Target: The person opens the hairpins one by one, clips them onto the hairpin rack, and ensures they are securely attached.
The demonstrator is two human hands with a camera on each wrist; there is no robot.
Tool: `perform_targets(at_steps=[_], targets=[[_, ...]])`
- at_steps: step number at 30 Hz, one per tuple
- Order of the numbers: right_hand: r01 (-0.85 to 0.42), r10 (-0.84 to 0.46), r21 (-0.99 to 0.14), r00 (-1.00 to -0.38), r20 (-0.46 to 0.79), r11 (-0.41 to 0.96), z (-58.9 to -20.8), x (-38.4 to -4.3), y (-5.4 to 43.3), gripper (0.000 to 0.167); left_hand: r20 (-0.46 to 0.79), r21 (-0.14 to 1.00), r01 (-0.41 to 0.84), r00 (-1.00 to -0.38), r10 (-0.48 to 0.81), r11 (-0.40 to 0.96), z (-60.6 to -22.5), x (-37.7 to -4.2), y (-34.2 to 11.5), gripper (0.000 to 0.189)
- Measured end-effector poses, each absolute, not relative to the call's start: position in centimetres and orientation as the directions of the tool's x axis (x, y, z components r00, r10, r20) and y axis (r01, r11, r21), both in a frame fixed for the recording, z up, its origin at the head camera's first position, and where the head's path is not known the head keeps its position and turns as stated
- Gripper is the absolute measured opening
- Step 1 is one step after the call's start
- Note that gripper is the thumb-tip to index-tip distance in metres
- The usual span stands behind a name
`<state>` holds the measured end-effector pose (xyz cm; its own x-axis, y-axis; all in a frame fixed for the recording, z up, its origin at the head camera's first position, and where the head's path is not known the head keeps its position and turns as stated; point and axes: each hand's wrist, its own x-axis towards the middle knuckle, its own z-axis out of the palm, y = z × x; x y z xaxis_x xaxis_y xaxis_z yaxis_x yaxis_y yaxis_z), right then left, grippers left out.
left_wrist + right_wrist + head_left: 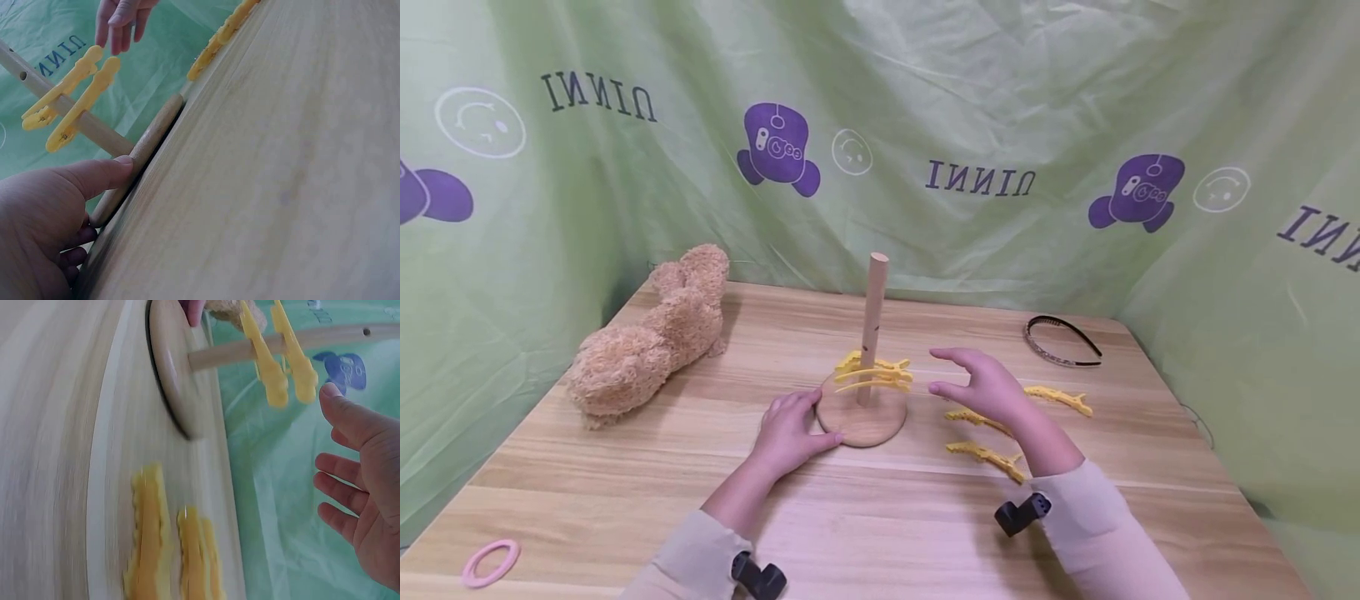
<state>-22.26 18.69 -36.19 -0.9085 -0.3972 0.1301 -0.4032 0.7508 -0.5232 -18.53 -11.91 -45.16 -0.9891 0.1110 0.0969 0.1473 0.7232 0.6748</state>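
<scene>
A wooden stand [872, 325] with a round base [880, 429] and an upright post stands mid-table. My left hand [787, 435] holds the rim of that base, thumb on the near side and fingers round the left edge; the thumb [103, 177] lies against the rim in the left wrist view. Two yellow hair clips [874, 377] are clamped across the lower post, one above the other. Just to their right, my right hand [981, 385] is empty, thumb and fingers apart. Beneath and beside that arm lie three more yellow hair clips [988, 458] on the table.
A fluffy light-brown plush toy [655, 342] lies at the back left. A black headband with a sparkly side [1052, 358] lies at the back right. Near the front left corner is a pink ring [491, 564]. Green printed cloth [925, 100] hangs around the table's back and sides.
</scene>
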Motion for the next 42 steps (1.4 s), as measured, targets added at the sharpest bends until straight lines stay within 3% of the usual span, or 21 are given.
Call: perform_targets(at_steps=[23,42], targets=[[-0.193,-0.183,-0.563,-0.98,0.074,0.804,-38.7,-22.5,30.4,0.065,0.09,0.682,0.142,-0.99,0.111,0.718,-44.9,-18.5,-12.0,0.083],[-0.004,-0.047,-0.545,-0.997,-0.065,0.839,-41.6,-22.0,36.7,0.077,0.09,0.682,0.144,-0.99,0.112,0.717,-45.2,-18.5,-11.9,0.084]])
